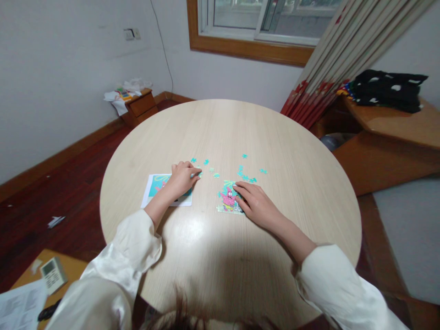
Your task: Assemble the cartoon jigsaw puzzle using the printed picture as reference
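Observation:
A partly assembled puzzle (228, 200) with a pink starfish figure lies on the round table. My right hand (257, 205) rests at its right side, fingers spread and fingertips on the puzzle. To the left, a printed reference picture (184, 198) lies partly under my left hand (183, 178). The thumb and index finger of that hand come together around a small greenish puzzle piece beyond the picture's upper right corner. Loose turquoise pieces (244, 177) lie just above the puzzle, and more pieces (206, 162) are scattered near my left fingertips.
The round wooden table (220, 128) fills the middle. At the lower left, a side surface (25, 276) holds a white device (53, 275) and a printed sheet (22, 305). Black patterned cloth (388, 89) lies on a wooden cabinet (405, 126) at right, beside a curtain (330, 59).

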`<state>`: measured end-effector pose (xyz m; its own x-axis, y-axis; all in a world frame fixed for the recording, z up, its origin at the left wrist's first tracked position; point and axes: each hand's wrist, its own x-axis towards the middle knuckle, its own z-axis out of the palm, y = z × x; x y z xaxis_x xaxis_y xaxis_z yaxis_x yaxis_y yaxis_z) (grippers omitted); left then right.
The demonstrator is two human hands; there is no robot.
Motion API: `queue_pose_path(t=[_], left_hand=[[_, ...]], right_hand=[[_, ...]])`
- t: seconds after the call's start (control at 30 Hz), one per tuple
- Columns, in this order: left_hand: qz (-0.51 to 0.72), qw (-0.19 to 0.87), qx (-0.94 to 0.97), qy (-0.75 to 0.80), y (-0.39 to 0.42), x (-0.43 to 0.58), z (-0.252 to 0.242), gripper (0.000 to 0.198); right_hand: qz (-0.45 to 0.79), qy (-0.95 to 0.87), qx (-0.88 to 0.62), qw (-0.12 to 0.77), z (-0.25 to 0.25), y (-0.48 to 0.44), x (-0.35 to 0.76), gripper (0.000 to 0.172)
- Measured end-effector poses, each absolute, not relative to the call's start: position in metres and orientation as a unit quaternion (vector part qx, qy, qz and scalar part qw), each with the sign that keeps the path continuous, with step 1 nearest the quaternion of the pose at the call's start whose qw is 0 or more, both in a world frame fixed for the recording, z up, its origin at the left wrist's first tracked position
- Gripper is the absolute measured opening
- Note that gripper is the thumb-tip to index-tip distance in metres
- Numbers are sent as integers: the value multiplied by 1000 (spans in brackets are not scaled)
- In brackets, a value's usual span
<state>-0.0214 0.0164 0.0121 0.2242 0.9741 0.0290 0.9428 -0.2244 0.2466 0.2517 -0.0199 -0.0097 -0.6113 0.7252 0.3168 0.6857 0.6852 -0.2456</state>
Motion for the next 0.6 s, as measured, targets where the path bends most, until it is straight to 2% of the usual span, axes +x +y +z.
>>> queue_pose_path(t=[0.47,0.6], left_hand=[[82,76,788,605,17,-21,11,29],[103,71,786,606,16,-23,11,23]], right_hand=[[56,-895,-392,206,-10,-20,252,34],[59,-895,-393,203,-11,-19,252,35]])
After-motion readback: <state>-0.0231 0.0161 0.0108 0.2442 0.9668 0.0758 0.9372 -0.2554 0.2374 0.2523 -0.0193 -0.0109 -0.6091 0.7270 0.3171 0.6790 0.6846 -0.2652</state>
